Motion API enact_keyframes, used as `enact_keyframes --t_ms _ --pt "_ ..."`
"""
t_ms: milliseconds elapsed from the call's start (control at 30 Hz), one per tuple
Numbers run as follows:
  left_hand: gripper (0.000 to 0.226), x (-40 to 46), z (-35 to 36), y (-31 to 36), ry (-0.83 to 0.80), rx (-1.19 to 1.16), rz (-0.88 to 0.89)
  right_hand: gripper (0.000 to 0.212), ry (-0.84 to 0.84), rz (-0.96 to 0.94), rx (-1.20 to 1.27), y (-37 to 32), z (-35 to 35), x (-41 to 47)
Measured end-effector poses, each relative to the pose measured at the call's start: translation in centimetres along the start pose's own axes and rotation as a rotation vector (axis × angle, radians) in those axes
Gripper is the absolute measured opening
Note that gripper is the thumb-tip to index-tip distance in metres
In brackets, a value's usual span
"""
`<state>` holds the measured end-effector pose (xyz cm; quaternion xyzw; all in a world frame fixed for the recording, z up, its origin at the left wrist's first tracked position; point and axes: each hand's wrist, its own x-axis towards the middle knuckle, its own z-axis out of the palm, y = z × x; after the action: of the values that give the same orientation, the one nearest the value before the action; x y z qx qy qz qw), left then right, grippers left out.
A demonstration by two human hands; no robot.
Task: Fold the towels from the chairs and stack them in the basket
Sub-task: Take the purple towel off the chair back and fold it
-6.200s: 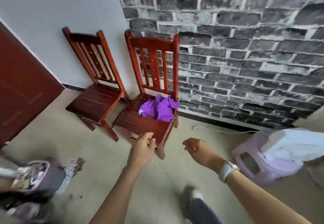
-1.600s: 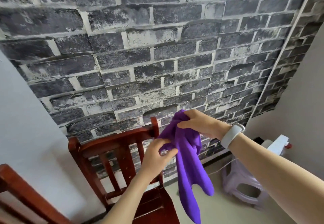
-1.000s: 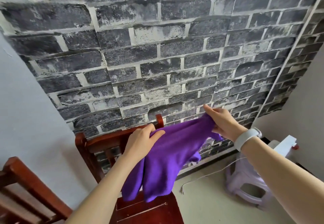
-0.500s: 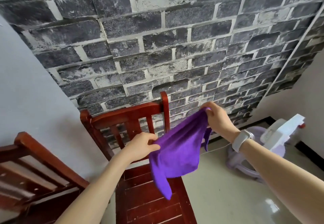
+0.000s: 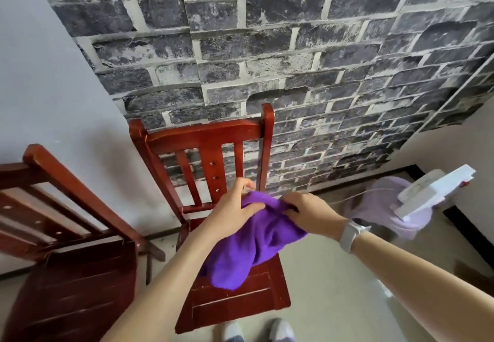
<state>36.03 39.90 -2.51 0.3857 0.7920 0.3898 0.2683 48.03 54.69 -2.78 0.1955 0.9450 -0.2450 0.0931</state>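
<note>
Head view: the left hand (image 5: 235, 213) and right hand (image 5: 310, 213) pinch the top edge of the purple towel (image 5: 254, 245), their grips nearly touching. The cloth hangs straight below both grips, doubled, its long axis vertical, over the chair seat (image 5: 235, 299). Both hands sit equally near.

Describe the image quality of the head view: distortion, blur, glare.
Head view: wide-angle bending curves the brick wall and leans the chair on the left; the purple towel and both hands are sharp; the stool at right looks soft; faint sheen on the floor.
</note>
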Motion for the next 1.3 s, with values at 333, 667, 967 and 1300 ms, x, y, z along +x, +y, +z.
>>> enact_keyframes --t_ms 333,667,967,1300 --pt "0.015 -2.0 -0.6 -7.6 0.136 0.178 -0.146 0.045 0.412 -0.026 0.017 0.0 -1.1 0.7" --pt "0.039 0.1 4.7 -4.2 -0.274 -1.071 -0.731 0.042 0.579 -0.072 0.171 0.1 -2.0 0.7" --pt "0.007 -0.4 1.5 -3.9 0.05 -0.603 -0.403 0.027 0.46 0.063 -0.049 5.7 -0.9 -2.5" --pt "0.031 -1.7 -1.2 -5.6 0.262 -0.248 -0.358 0.049 -0.154 0.068 -0.16 7.2 1.3 -3.6"
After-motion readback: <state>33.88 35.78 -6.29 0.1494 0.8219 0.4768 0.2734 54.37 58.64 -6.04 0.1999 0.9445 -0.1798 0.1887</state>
